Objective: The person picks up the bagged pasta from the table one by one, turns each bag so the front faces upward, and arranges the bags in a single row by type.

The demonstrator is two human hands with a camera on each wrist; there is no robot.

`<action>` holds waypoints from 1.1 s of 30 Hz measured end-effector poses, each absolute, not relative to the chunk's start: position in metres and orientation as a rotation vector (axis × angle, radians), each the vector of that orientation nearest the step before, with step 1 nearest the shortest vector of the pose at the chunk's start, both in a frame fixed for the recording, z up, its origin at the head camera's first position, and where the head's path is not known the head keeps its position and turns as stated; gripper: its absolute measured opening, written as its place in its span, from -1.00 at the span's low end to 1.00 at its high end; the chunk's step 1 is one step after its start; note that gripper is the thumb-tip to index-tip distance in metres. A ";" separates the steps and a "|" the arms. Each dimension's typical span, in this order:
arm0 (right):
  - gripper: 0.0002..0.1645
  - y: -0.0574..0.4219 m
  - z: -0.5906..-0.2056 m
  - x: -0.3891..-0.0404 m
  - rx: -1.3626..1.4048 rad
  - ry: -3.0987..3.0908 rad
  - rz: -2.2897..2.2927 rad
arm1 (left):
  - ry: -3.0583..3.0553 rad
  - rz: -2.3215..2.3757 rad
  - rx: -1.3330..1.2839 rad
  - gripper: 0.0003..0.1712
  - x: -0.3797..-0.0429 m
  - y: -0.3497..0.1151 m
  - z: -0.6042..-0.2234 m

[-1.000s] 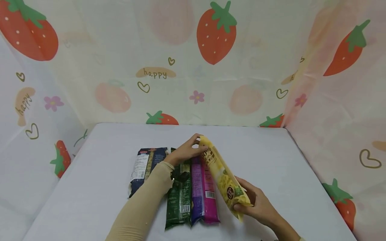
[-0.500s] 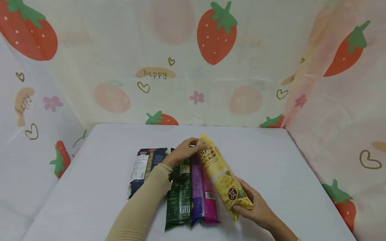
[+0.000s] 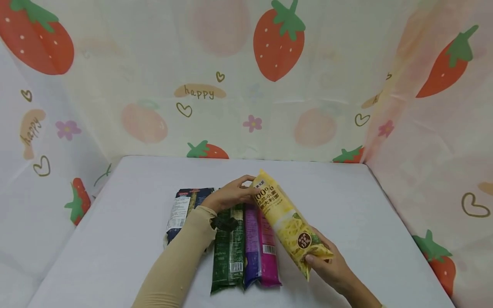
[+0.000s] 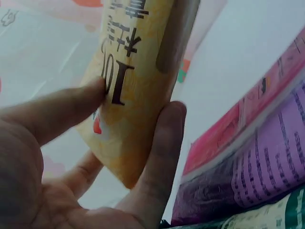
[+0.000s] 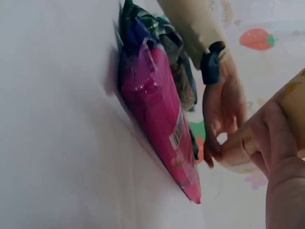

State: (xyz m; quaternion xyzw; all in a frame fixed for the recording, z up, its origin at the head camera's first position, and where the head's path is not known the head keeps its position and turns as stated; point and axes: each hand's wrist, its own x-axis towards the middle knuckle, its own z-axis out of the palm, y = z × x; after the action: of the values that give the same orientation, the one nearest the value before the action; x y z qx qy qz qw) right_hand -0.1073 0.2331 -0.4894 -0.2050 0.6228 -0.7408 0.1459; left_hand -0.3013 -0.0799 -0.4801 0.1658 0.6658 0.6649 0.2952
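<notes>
Left hand and right hand grip the yellow pasta bag beside the pink-purple packet, which a loosened pinch could let it knock.

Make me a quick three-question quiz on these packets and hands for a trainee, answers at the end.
1. Fill the blank: in the head view, the left grip holds the far end of the yellow packet, the right grip its ____ end.
2. True or false: the green packet lies between the navy packet and the pink-and-purple packet.
3. Which percentage is in the yellow packet's round badge? A 45%, B 13%, C 70%.
Key: 1 near; 2 true; 3 B.
</notes>
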 end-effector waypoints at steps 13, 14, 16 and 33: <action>-0.01 0.234 -0.493 -0.112 -0.442 2.116 -1.989 | 1.971 1.924 0.171 -0.19 -0.298 -0.077 -0.477; -0.02 0.234 -0.493 -0.112 -0.440 2.119 -1.986 | 1.993 1.927 0.155 -0.20 -0.298 -0.077 -0.477; -0.02 0.234 -0.494 -0.112 -0.437 2.126 -1.976 | 2.036 1.929 0.132 -0.23 -0.296 -0.075 -0.477; 0.17 0.234 -0.497 -0.107 -0.418 2.166 -1.774 | 2.269 1.775 0.142 -0.19 -0.287 -0.063 -0.473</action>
State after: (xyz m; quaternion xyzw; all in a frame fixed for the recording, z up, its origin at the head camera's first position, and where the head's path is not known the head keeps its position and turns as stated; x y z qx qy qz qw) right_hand -0.1070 0.2335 -0.4968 -0.1460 0.7559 -0.6191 0.1547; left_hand -0.2867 -0.0627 -0.4734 0.0489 0.7802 0.6104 0.1282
